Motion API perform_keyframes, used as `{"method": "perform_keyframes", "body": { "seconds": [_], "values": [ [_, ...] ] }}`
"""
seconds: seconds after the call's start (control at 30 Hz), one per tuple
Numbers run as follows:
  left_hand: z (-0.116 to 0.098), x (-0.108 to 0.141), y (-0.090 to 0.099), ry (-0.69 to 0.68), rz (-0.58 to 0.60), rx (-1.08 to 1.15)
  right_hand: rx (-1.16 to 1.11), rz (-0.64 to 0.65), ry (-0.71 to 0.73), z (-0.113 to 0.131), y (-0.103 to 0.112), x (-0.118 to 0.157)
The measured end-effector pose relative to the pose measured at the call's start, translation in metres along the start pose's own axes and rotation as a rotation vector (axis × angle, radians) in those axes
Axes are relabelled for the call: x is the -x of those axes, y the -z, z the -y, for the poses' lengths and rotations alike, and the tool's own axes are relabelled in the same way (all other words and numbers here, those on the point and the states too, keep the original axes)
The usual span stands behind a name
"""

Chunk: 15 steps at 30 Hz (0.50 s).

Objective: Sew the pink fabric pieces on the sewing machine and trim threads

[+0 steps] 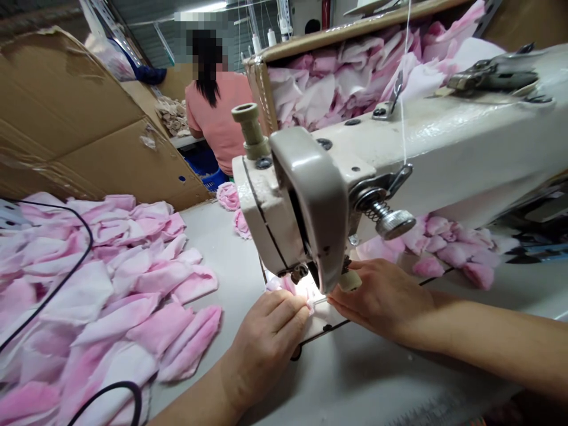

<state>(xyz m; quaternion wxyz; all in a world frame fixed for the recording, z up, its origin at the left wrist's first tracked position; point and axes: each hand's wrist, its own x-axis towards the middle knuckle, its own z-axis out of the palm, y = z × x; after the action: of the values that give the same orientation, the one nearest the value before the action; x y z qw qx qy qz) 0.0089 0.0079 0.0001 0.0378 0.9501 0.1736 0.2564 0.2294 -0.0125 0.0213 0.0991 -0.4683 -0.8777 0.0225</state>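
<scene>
A pale sewing machine [306, 201] stands before me, its lamp lighting the needle area. Under its head lies a small pink-and-white fabric piece [284, 285]. My left hand [268, 340] has its fingers closed on the near edge of that piece, left of the needle area. My right hand [384, 296] is on the other side of the machine head, fingers pressed together and fingertips close to the lit spot. The machine head partly covers the right fingers, so what they hold cannot be made out. The needle itself is hidden.
A large heap of pink-and-white fabric pieces [102, 284] covers the left tabletop, crossed by a black cable [91, 239]. Pink bundles [452, 245] lie behind the machine arm. Cardboard [89, 136] stands at the left; a box of fabric [319, 89] and a person [222, 118] are beyond.
</scene>
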Motion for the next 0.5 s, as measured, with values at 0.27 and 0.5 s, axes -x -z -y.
{"method": "perform_keyframes", "body": {
  "seconds": [0.27, 0.5],
  "values": [
    [0.001, 0.003, 0.001, 0.064, 0.033, 0.006, 0.001, 0.008, 0.129, -0.010, -0.002, -0.006],
    [0.004, -0.001, 0.002, 0.041, 0.068, 0.030, -0.176, -0.019, 0.142, -0.015, -0.001, -0.007]
  ]
}}
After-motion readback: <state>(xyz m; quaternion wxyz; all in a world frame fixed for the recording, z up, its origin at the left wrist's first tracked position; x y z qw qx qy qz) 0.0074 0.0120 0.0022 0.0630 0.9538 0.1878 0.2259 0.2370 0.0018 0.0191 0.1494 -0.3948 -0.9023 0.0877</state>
